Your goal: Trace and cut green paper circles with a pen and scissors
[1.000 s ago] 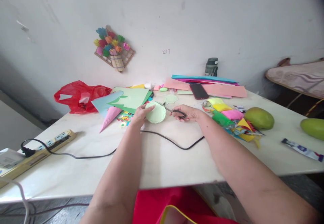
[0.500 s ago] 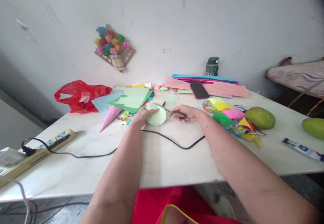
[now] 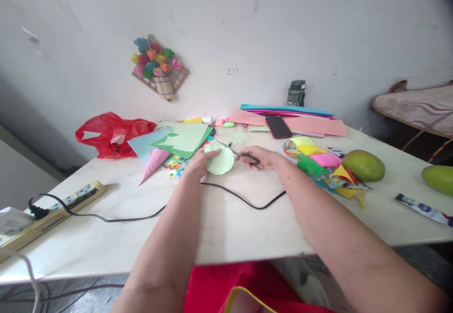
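My left hand (image 3: 200, 161) pinches the left edge of a round piece of pale green paper (image 3: 220, 161), with a wavy line drawn around its rim. In my right hand (image 3: 257, 156) is a pair of scissors (image 3: 250, 158), its dark handles wrapped by my fingers. The blades point left and lie along the upper right edge of the paper; whether they bite into it I cannot tell. Just behind lies another pale green piece with a scalloped edge (image 3: 239, 137). A black cord (image 3: 244, 201) crosses the table below my hands.
Left are green sheets (image 3: 182, 136), a pink paper cone (image 3: 153, 164), a red plastic bag (image 3: 115, 134) and a power strip (image 3: 78, 195). A phone (image 3: 278, 127) lies on folded paper at the back. Right are colourful packets (image 3: 311, 149), scraps (image 3: 345, 183), a green mango (image 3: 364, 164) and a tube (image 3: 423, 208).
The round paper has shifted slightly right in my left hand. The scissor blades now sit a little higher, clear of the paper's middle, and spread a bit apart.
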### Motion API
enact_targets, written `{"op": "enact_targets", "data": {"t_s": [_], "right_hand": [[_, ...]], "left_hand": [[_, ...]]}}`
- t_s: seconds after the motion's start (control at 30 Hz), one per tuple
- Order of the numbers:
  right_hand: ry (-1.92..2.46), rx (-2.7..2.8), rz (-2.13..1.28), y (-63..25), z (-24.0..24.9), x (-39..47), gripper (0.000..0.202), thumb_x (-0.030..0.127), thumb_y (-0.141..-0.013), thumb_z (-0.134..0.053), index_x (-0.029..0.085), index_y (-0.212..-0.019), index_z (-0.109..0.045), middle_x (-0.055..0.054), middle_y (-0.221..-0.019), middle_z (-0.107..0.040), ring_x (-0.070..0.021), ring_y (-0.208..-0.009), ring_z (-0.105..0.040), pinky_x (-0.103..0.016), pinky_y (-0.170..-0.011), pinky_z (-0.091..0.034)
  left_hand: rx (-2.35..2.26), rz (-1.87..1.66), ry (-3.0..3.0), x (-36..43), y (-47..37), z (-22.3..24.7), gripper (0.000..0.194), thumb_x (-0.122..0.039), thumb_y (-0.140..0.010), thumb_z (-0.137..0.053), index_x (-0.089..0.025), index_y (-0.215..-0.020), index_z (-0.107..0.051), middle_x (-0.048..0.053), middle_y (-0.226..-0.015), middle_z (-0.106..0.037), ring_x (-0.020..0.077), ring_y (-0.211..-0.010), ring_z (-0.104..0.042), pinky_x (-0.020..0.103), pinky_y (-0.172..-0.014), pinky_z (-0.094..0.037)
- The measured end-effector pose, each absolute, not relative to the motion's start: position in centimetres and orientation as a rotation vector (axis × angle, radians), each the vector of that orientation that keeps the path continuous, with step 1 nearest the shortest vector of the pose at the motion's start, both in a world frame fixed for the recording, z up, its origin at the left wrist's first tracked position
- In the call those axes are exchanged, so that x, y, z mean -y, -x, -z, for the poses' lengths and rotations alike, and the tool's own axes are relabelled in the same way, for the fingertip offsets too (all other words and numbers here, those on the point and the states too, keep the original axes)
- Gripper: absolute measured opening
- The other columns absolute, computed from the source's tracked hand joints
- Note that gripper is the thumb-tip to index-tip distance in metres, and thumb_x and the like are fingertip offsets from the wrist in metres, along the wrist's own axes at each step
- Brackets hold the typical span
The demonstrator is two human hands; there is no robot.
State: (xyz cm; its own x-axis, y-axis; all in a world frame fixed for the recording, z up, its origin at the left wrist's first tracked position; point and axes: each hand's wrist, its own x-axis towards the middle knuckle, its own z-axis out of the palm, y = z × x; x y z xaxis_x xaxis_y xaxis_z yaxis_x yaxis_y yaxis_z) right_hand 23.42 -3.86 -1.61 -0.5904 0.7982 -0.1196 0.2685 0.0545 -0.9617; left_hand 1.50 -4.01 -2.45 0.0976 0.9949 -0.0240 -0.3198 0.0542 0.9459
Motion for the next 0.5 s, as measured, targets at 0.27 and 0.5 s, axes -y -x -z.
{"op": "enact_targets", "data": {"t_s": [0.27,0.5], "right_hand": [[1.061,1.893,-1.552,-23.39,1.73,3.57,0.021,0.028,-0.068,-0.053,0.016,-0.085,-0.055,0.005,-0.048,-0.045,-0.0047,-0.035,-0.036,-0.019,-0.032,-0.013],[0.984,1.896,-1.579,-23.69,1.95,3.62,0.020,0.026,-0.070,-0.050,0.015,-0.086,-0.055,0.005,-0.051,-0.043,-0.0041,-0.038,-0.038,-0.019,-0.035,-0.012]], "left_hand": [[-0.937,-1.248,-0.911,3.65,-1.47,2.60,0.034,-0.021,-0.052,-0.080,-0.013,-0.082,-0.066,0.009,-0.073,-0.070,0.0280,-0.077,-0.066,0.035,-0.067,-0.054],[-0.914,-1.221,-0.908,3.81,-1.41,2.47,0.030,-0.020,-0.056,-0.078,-0.013,-0.083,-0.066,0.007,-0.077,-0.070,0.0274,-0.081,-0.065,0.033,-0.065,-0.054]]}}
